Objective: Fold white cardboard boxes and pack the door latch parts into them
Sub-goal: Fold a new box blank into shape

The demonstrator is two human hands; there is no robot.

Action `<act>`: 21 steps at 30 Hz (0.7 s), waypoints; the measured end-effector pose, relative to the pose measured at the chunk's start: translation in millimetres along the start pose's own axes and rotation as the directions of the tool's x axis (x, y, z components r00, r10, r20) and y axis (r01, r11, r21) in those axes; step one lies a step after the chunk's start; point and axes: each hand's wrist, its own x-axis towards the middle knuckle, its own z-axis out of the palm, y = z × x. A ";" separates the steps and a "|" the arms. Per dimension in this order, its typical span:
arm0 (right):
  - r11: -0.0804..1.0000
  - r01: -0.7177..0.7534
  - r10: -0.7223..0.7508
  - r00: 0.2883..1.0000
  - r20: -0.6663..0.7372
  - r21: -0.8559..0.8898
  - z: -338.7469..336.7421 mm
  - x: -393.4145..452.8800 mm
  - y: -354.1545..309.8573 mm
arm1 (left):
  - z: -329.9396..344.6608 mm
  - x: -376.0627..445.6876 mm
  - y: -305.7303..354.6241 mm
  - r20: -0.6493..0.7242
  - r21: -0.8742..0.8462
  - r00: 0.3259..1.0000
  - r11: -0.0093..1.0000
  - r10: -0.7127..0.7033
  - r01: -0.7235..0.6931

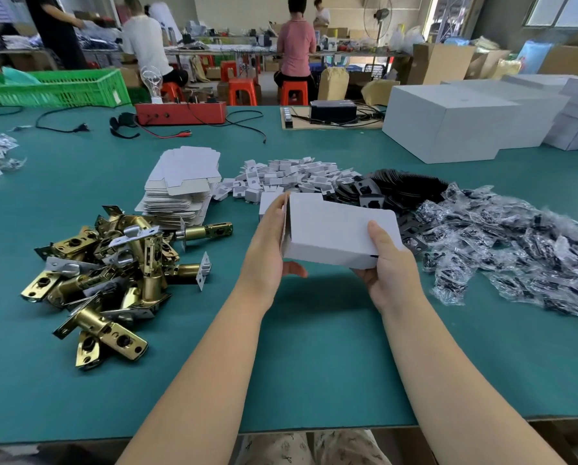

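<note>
Both hands held a plain white folded cardboard box above the green desk. The left hand gripped its open flap end. The right hand pinched the near corner, thumb on top.

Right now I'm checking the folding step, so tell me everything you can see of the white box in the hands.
The white box looks like plain matte cardboard, unprinted, folded into a shallow rectangular shape with rounded corners. It is held above the green table, tilted, broad face up. The left hand holds its left end, fingers along a flap there; the right hand grips the right near corner, thumb on top. Its contents are hidden.
</note>
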 end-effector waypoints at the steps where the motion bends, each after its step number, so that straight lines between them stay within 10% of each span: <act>1: 1.000 0.004 -0.003 1.000 0.006 -0.010 1.7 -0.7 1.2 | 1.5 -0.7 -1.4 -0.010 0.020 1.000 1.000 0.003 -0.002; 21: 1.000 0.018 -0.018 1.000 0.002 0.004 -0.9 -1.2 -3.9 | -6.6 6.7 -3.1 -0.099 -0.012 0.985 0.990 -0.143 0.143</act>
